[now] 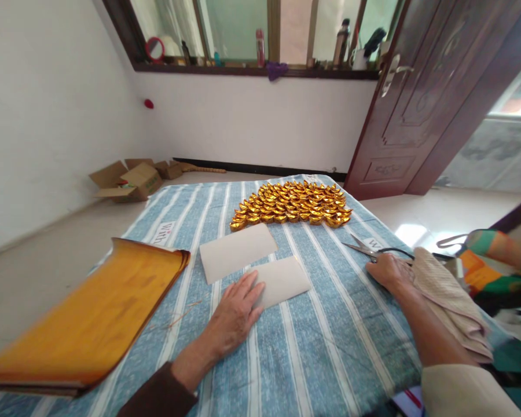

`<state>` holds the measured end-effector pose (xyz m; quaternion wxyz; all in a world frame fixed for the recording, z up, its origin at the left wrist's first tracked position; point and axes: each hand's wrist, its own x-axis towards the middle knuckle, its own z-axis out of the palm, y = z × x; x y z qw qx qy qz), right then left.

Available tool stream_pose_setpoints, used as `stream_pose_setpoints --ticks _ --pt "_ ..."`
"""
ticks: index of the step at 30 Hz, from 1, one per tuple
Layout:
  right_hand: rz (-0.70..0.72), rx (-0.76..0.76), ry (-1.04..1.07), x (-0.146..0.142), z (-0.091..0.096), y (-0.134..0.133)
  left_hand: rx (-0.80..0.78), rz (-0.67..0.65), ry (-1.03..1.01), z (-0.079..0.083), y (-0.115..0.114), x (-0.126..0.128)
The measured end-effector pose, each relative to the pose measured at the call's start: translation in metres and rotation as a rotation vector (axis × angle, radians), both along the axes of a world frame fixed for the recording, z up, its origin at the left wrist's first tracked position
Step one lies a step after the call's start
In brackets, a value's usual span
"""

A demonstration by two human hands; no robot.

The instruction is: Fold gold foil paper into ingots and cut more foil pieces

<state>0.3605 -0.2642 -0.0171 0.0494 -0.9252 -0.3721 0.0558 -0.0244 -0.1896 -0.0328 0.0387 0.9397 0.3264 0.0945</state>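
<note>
My left hand lies flat, fingers stretched out, on the near corner of a pale paper rectangle on the blue striped cloth. A second pale rectangle lies just beyond it. My right hand rests at the right side of the table by the black handles of a pair of scissors; its fingers curl at the handles, and the grip is not clear. A heap of folded gold paper ingots fills the far part of the cloth.
A thick stack of gold-and-brown sheets lies at the left, curling at its far edge. A beige cloth lies by my right forearm, with colourful fabric beyond. Cardboard boxes sit on the floor by the left wall; a dark door stands open.
</note>
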Motion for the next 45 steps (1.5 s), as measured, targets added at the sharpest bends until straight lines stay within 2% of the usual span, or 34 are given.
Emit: stream_pose_setpoints --ticks 5,11,14,24,36,45 --pt "0.099 0.059 0.101 0.003 0.001 -0.012 0.033 -0.013 0.011 -0.005 0.000 -0.002" --pt "0.552 0.273 0.301 -0.016 -0.005 -0.031 0.105 -0.059 -0.039 -0.010 0.003 -0.005" --pt "0.644 0.281 0.285 -0.025 -0.005 -0.032 0.150 -0.074 -0.081 -0.012 0.003 -0.005" --pt "0.743 0.215 0.238 -0.030 -0.002 -0.027 0.179 -0.082 -0.117 -0.013 0.002 -0.004" --pt "0.856 0.245 0.246 -0.037 -0.005 -0.030 0.148 -0.081 -0.081 -0.013 0.002 -0.004" --pt "0.943 0.294 0.211 -0.041 -0.007 -0.026 0.114 -0.006 -0.006 -0.012 0.004 0.007"
